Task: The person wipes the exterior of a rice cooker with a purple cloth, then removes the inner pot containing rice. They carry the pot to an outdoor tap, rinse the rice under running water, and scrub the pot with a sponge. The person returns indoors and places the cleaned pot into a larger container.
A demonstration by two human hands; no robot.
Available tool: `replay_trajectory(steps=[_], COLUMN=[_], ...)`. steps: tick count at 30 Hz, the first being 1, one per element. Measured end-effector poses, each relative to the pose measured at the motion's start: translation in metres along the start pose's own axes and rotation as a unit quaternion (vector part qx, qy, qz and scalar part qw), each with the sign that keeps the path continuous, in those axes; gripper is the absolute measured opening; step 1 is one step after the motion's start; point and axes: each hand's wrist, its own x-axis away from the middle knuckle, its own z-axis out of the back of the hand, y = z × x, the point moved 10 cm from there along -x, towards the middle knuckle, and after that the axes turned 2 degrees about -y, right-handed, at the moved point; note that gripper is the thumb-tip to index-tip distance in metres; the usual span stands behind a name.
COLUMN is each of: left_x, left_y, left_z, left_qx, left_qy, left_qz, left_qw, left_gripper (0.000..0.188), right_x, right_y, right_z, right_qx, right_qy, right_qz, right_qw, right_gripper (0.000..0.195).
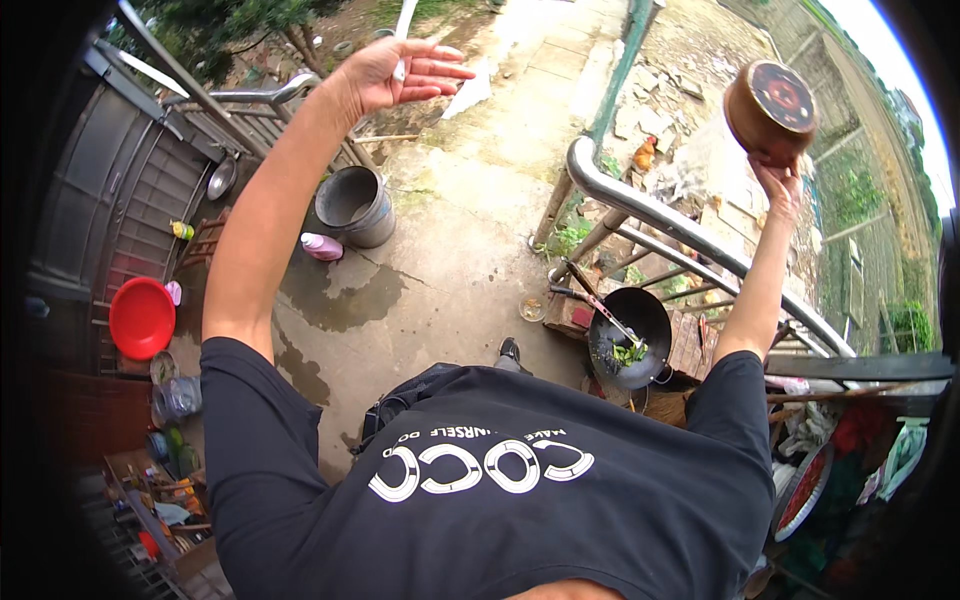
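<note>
My left hand [401, 75] is raised at the upper left, with its fingers extended. A slim white handle [406, 21] passes under the thumb, and its lower end shows in the palm; its far end is out of view. My right hand [780, 187], raised at the upper right, grips a round brown pot [757, 124]. The pot is tilted, showing a dark round face with a reddish centre. Below it, beside the railing, a black wok [615, 356] holds chopped greens [628, 352] and a metal spatula [611, 319] with a pinkish handle.
A metal railing [667, 217] runs along the right, with a chicken [645, 154] beyond it. A grey bucket [371, 225] and pink bottle [322, 247] stand on the concrete. A red basin [142, 319] is at left; a small bowl [532, 308] sits near the wok. Wet patches mark the ground.
</note>
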Motion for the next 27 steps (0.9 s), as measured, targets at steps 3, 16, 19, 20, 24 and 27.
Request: replay_trajectory(steps=[3, 16, 19, 20, 24, 27], left_x=[0.027, 0.25, 0.315, 0.344, 0.48, 0.574], left_y=[-0.096, -0.303, -0.338, -0.345, -0.348, -0.349], left_z=[0.062, 0.099, 0.12, 0.13, 0.158, 0.161], left_qx=[0.173, 0.311, 0.372, 0.382, 0.428, 0.414], left_qy=[0.07, 0.209, 0.223, 0.266, 0.347, 0.384], left_qz=[0.086, 0.106, 0.047, 0.032, -0.125, -0.191], left_qw=[0.979, 0.921, 0.9, 0.885, 0.825, 0.803], left_gripper=[0.042, 0.059, 0.063, 0.06, 0.049, 0.046], right_x=[-0.053, 0.053, 0.233, 0.277, 0.421, 0.498], right_y=[-0.033, 0.464, 0.636, 0.678, 0.808, 0.876], right_z=[0.032, -0.063, -0.159, -0.165, -0.174, -0.169], right_qx=[-0.057, 0.657, 0.679, 0.671, 0.555, 0.473], right_qy=[-0.008, -0.269, -0.538, -0.583, -0.741, -0.798], right_qz=[0.0, 0.037, 0.202, 0.225, 0.238, 0.227], right_qw=[0.998, 0.703, 0.457, 0.399, 0.294, 0.297], right_gripper=[0.026, 0.023, 0.016, 0.018, 0.023, 0.024])
